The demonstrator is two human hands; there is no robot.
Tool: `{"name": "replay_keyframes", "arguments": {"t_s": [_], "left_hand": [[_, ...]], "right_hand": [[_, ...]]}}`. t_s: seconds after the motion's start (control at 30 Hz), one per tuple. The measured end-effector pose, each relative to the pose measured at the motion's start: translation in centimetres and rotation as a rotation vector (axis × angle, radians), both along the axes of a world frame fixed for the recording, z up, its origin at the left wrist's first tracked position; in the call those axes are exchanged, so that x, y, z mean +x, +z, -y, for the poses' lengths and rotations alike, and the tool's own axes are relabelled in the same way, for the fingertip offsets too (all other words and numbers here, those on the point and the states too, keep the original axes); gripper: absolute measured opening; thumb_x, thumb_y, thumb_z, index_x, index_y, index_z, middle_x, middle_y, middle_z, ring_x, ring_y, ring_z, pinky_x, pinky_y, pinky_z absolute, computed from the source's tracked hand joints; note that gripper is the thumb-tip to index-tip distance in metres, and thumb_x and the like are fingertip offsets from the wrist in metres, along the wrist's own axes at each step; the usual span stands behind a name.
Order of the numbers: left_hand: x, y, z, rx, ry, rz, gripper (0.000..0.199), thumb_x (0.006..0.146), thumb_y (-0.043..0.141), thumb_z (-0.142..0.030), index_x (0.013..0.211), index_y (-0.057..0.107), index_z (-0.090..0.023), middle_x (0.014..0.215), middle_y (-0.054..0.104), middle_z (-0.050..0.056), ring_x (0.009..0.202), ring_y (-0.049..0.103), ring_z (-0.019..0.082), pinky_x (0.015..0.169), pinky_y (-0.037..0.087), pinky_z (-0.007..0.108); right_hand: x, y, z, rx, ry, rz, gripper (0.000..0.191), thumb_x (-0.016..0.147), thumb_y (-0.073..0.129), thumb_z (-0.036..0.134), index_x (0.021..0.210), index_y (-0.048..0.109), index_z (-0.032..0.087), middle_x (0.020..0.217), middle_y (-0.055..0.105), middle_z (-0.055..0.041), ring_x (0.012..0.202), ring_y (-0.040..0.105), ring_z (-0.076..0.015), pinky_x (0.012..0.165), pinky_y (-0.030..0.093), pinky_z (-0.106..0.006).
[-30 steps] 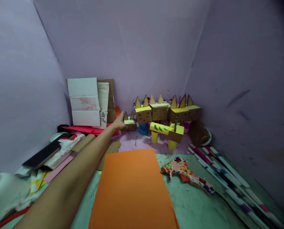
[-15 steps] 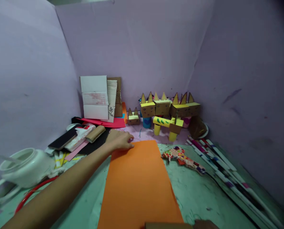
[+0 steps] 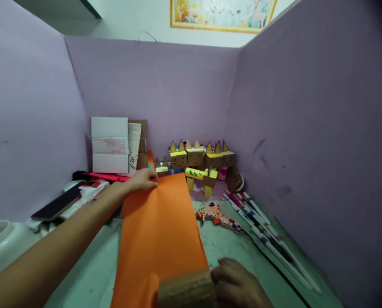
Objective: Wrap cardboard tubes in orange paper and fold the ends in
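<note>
— Left hand (image 3: 143, 179)?
— Clamped on the far-left corner of the rectangular orange paper sheet (image 3: 160, 226)
— Right hand (image 3: 237, 282)?
— Gripping the right end of the brown cardboard tube (image 3: 186, 291), over the sheet's near part

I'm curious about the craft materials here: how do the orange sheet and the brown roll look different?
The orange sheet is bright orange, while the brown roll is a dull brown. The sheet is thin; the roll is thick and rounded. The left hand is at the sheet's far end, whereas the right hand grips the roll's right end. Both run out of view at the bottom.
</note>
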State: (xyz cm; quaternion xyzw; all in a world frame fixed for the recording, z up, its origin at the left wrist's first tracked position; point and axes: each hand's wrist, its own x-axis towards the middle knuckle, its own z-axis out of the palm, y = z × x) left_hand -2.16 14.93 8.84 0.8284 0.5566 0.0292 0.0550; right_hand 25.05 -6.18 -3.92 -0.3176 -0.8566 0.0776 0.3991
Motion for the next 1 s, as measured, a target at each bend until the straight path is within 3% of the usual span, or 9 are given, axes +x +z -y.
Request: {"name": "replay_keyframes", "arguments": {"t_s": [0.13,0.27,0.37,0.57,0.67,0.73,0.83,0.87,1.0], "left_hand": [[-1.1,2.9,-1.7,0.112,0.066,-0.012,0.025,0.088,0.055,-0.035,0.097,0.061,-0.013,0.096,0.063,0.004,0.084,0.061,0.018,0.074,0.051,0.036],[-1.9,3.2,-3.0,0.162,0.088,-0.048,0.024,0.087,0.056,-0.036,0.095,0.061,-0.013,0.095,0.064,0.004,0.085,0.061,0.018,0.075,0.051,0.037],[-1.8,1.6,-3.3,0.161,0.084,-0.074,0.025,0.087,0.056,-0.035,0.099,0.060,-0.014,0.100,0.063,0.005,0.090,0.060,0.019,0.079,0.050,0.039],[-1.1,-4.1,-1.7,0.159,0.087,-0.058,0.028,0.087,0.057,-0.034,0.108,0.058,-0.015,0.112,0.059,0.007,0.102,0.057,0.022,0.089,0.045,0.047],[-1.1,-4.7,1.2,0.233,0.122,0.040,0.032,0.083,0.058,-0.026,0.113,0.056,-0.014,0.119,0.056,0.012,0.114,0.049,0.029,0.096,0.036,0.052],[-1.0,-4.1,4.4,0.262,0.128,0.137,0.038,0.081,0.054,-0.023,0.118,0.054,-0.014,0.121,0.056,0.014,0.116,0.049,0.029,0.097,0.038,0.047],[-0.4,-3.4,10.9,0.176,0.080,0.290,0.032,0.084,0.048,-0.035,0.109,0.059,-0.018,0.107,0.065,0.006,0.097,0.062,0.020,0.085,0.049,0.032],[-0.1,-3.6,13.0,0.096,0.058,0.441,0.028,0.083,0.049,-0.037,0.101,0.062,-0.020,0.102,0.067,0.005,0.094,0.063,0.020,0.082,0.051,0.032],[1.2,-6.3,18.9,0.088,-0.019,0.648,0.018,0.077,0.057,-0.028,0.094,0.055,-0.021,0.100,0.062,0.005,0.094,0.061,0.020,0.081,0.051,0.034]], "right_hand": [[-2.1,3.7,-2.8,-0.081,0.050,-0.021,0.014,0.078,0.049,0.013,0.074,0.060,0.021,0.078,0.065,-0.0027,0.072,0.058,-0.0162,0.066,0.043,-0.030],[-2.7,4.3,-4.0,-0.206,0.076,-0.074,0.012,0.078,0.056,0.014,0.071,0.063,0.020,0.080,0.066,-0.0035,0.075,0.060,-0.0151,0.066,0.045,-0.026],[-2.4,3.4,-4.1,-0.261,0.084,-0.082,0.012,0.081,0.057,0.019,0.072,0.066,0.020,0.081,0.066,-0.0045,0.076,0.060,-0.0157,0.067,0.045,-0.027],[-1.9,0.8,-3.9,-0.432,0.009,-0.028,0.007,0.073,0.070,0.018,0.067,0.067,0.019,0.080,0.067,-0.0032,0.078,0.061,-0.0179,0.070,0.043,-0.029],[-1.9,0.4,-3.9,-0.471,0.014,-0.041,0.006,0.072,0.072,0.016,0.068,0.068,0.018,0.081,0.067,-0.0032,0.080,0.061,-0.0179,0.072,0.043,-0.029],[-1.9,0.5,-3.8,-0.476,0.021,-0.046,0.006,0.072,0.072,0.016,0.068,0.068,0.018,0.081,0.067,-0.0032,0.080,0.061,-0.0177,0.072,0.043,-0.029],[-1.9,0.8,-3.8,-0.469,0.023,-0.050,0.006,0.073,0.072,0.018,0.068,0.068,0.018,0.080,0.067,-0.0033,0.078,0.061,-0.0174,0.071,0.043,-0.028],[-1.9,0.9,-3.8,-0.463,0.031,-0.055,0.008,0.074,0.071,0.019,0.068,0.068,0.018,0.079,0.066,-0.0034,0.077,0.061,-0.0174,0.071,0.043,-0.028],[-1.9,1.0,-3.9,-0.436,0.055,-0.076,0.014,0.077,0.069,0.022,0.065,0.064,0.016,0.075,0.064,-0.0033,0.074,0.060,-0.0167,0.070,0.042,-0.029]]}}
